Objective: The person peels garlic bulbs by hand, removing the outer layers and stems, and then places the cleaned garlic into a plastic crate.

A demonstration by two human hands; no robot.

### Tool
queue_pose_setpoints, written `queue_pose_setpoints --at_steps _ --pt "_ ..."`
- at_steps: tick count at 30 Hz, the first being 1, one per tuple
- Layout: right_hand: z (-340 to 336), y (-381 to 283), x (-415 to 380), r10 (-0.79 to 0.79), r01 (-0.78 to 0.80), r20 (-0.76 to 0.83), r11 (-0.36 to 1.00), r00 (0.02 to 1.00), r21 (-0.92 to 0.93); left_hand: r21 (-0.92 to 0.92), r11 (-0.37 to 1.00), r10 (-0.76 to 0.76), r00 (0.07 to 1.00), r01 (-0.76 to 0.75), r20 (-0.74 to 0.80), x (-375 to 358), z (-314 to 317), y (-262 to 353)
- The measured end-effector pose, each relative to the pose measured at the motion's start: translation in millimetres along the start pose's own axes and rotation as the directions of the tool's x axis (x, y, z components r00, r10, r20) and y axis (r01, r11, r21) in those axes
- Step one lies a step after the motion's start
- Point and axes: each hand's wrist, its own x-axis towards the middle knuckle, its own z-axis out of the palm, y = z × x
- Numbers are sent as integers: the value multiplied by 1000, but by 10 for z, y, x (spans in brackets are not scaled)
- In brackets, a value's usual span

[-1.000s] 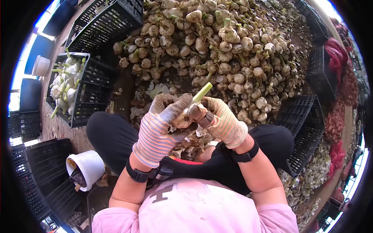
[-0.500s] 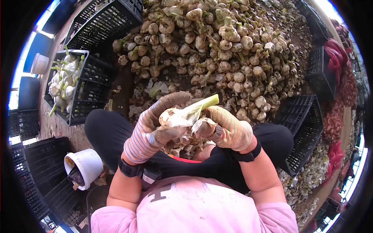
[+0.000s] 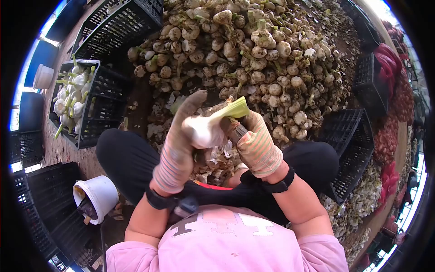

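A garlic bulb (image 3: 202,131) with a thick pale-green stem is held between my two gloved hands above my lap. Its surface shows white and smooth. My left hand (image 3: 176,147), in a striped glove with soiled fingers, cradles the bulb from the left side; one finger stretches up past it. At the stem, my right hand (image 3: 258,143) is closed, its dirty brown thumb and fingers against the stem's base and some loose skin. Parts of the fingers are hidden behind the bulb. Below, peeled dry garlic skins (image 3: 215,170) lie between my legs.
A big heap of soiled garlic bulbs (image 3: 272,68) spreads ahead. On the left stands a black crate (image 3: 106,102) with cleaned garlic; another crate (image 3: 346,149) leans at my right knee. A white bucket (image 3: 102,195) lies tilted at left. Red net sacks (image 3: 389,68) line the right.
Outer skin has come off the bulb, baring a clean white surface. My left hand has turned more upright with a finger extended, and the stem has moved slightly left.
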Motion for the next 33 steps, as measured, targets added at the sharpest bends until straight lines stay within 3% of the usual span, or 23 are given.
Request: queue_pose_setpoints --at_steps 1,3,4,5,6,7,9,11,13,14,15,17,19,20,22,23,25,26,27,28,29,31,33 --pt "0 35 -6 1 -1 2 1000 1000 -1 -254 950 -169 983 183 78 32 -70 61" --pt "9 138 -14 -313 299 68 940 947 164 -265 907 -278 939 326 203 124 -174 128" --pt "-12 103 40 -278 215 189 930 942 297 -216 901 -343 923 376 178 171 -204 147" --pt "-25 -103 77 25 -29 137 999 990 28 -167 888 -406 901 428 151 198 -200 171" --pt "-43 -22 98 24 -30 49 991 999 128 45 943 -329 943 331 -46 169 -194 246" --pt "-26 24 121 33 -24 -38 974 999 226 331 940 140 979 -84 -149 294 -186 132" --pt "-4 -17 105 48 -18 -88 949 995 316 572 800 345 918 -178 -196 210 -208 146" --pt "-5 88 104 7 -9 -117 1000 993 -17 865 459 380 925 -204 16 194 -71 216" --pt "41 103 49 4 -19 -111 991 994 -136 818 533 301 952 -216 55 197 -133 134" --pt "-10 94 72 35 -35 -114 999 993 -5 613 772 246 968 -168 -45 194 -123 91" --pt "-74 85 94 70 -55 -116 991 991 125 613 773 241 970 -166 -42 178 -139 96" --pt "-209 163 195 149 -23 -267 905 952 424 210 975 98 987 -69 -129 144 -187 109" --pt "-459 189 284 112 83 -312 832 943 549 24 960 277 943 -277 -183 197 -182 93" --pt "-499 157 288 112 54 -398 922 911 384 36 960 280 938 -279 -205 198 -234 135" --pt "-362 207 211 3 9 -181 998 984 66 104 959 276 952 -264 -130 201 -432 248" --pt "-228 294 190 -57 51 -72 996 996 -77 147 969 230 946 -200 -230 146 -378 280" --pt "-183 208 105 43 99 209 776 977 -623 363 916 217 972 -171 -90 140 -362 402" --pt "-169 126 120 250 -222 90 944 964 -243 464 855 274 961 -232 -26 157 -329 438" --pt "-177 90 118 476 -478 63 853 877 210 463 859 259 965 -218 -27 141 -320 453" --pt "-182 105 58 -88 102 169 992 982 -79 488 842 241 970 -228 37 141 -302 458" --pt "-269 27 105 -64 161 231 887 971 -432 510 824 228 968 -248 103 160 -290 454" --pt "-178 -43 81 191 -185 2 957 982 -223 620 724 195 952 -301 234 204 -246 463" --pt "-169 -33 121 68 -19 96 898 993 -440 699 619 155 929 -357 337 224 -199 467"
